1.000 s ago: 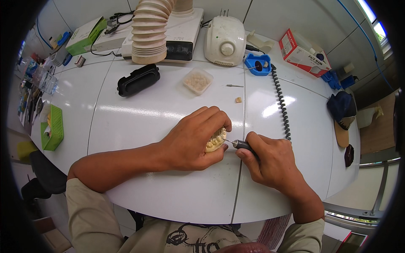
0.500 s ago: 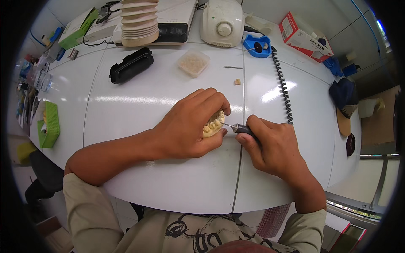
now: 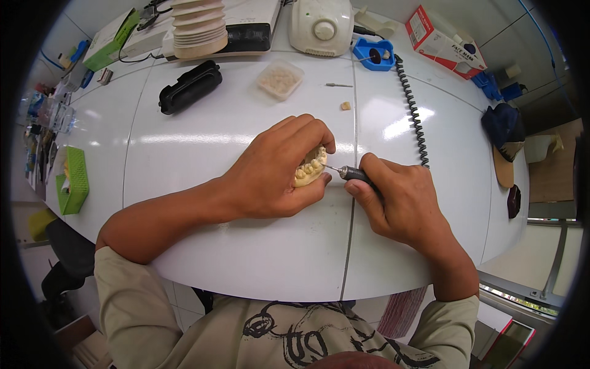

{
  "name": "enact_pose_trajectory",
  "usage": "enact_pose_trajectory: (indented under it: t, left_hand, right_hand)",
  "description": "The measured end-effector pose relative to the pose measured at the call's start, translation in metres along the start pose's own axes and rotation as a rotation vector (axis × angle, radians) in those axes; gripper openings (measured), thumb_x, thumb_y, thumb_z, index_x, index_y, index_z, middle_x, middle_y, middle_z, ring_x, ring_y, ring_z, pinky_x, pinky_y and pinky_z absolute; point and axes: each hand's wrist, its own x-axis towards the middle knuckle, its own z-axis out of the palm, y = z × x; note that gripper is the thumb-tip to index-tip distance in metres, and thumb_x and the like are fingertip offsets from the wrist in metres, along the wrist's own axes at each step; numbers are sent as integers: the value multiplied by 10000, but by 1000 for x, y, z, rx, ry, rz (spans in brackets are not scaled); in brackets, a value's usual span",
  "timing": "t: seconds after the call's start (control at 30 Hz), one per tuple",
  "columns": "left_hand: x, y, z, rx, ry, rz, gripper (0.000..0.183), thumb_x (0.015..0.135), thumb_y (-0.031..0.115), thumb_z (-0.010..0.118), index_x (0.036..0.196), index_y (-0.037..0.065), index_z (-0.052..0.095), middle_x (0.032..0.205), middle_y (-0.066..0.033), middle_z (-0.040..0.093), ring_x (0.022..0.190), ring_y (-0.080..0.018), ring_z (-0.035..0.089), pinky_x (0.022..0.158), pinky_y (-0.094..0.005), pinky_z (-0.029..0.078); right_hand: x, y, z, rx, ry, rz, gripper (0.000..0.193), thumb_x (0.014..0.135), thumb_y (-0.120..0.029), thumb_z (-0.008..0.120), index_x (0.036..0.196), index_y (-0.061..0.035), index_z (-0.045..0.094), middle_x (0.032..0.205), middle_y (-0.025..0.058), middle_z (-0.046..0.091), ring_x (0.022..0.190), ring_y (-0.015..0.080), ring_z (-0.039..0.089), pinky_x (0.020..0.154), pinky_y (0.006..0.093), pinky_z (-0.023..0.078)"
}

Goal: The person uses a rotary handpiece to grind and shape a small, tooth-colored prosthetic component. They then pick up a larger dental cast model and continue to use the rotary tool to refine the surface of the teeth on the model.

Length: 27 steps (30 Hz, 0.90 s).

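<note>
A pale yellow dental cast (image 3: 307,175) with a curved row of teeth is gripped in my left hand (image 3: 270,169), fingers over its far side and thumb along its near edge. Closed around a dark rotary handpiece (image 3: 355,174), my right hand (image 3: 399,194) points the tool leftward. The handpiece's thin metal bur (image 3: 332,168) reaches the teeth at the cast's right side; whether it touches them is too small to tell. Part of the cast is hidden behind my left fingers. A coiled black cord (image 3: 413,111) runs from the back of the table toward my right hand.
Beyond my hands lie a clear box of small pale pieces (image 3: 280,79), a small yellowish block (image 3: 345,106), a loose bur (image 3: 338,85) and a black case (image 3: 190,87). Farther back stand a white control unit (image 3: 321,27), a blue tray (image 3: 373,55) and a ribbed hose (image 3: 198,27). A green basket (image 3: 75,179) sits left.
The whole scene sits slightly higher in the picture, as the view has tilted. Both hands keep their grips, with the bur still at the cast's teeth.
</note>
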Motion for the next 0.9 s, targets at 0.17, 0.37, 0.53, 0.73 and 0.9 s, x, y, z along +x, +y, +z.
enact_pose_trajectory:
  t: [0.17, 0.37, 0.53, 0.73, 0.9]
  left_hand:
    - [0, 2, -1, -7, -6, -20, 332, 885, 89, 814, 1168, 35, 649, 1035, -111, 609, 866, -243, 620, 756, -383, 499]
    - [0, 2, -2, 1, -7, -10, 329, 890, 99, 812, 1166, 35, 646, 1029, -108, 604, 852, -237, 608, 753, -385, 490]
    - [0, 0, 0, -9, 2, 1, 331, 889, 99, 813, 1166, 37, 644, 1026, -109, 602, 850, -241, 606, 749, -385, 487]
    - [0, 2, -1, -8, -5, -14, 332, 890, 98, 812, 1167, 35, 642, 1026, -111, 603, 858, -243, 611, 760, -380, 495]
    - [-2, 3, -2, -17, -4, -22, 332, 888, 97, 814, 1166, 35, 644, 1029, -115, 607, 864, -255, 616, 762, -379, 498]
  right_hand:
    - [0, 0, 0, 11, 10, 2, 400, 1121, -400, 696, 923, -66, 599, 698, 108, 668, 565, 374, 662, 528, 480, 474]
    - [0, -1, -1, 8, 1, 3, 400, 1118, -396, 701, 917, -65, 598, 705, 111, 670, 570, 374, 660, 533, 480, 474]
    - [0, -1, -1, 6, 5, 9, 398, 1116, -394, 706, 919, -65, 600, 709, 113, 669, 575, 375, 662, 537, 481, 473]
    - [0, -1, -1, 6, 6, -4, 388, 1116, -388, 704, 930, -64, 602, 715, 116, 673, 582, 379, 666, 541, 482, 474]
    - [-1, -1, -1, -4, -11, 14, 387, 1117, -389, 702, 930, -66, 601, 719, 113, 677, 581, 382, 667, 539, 482, 482]
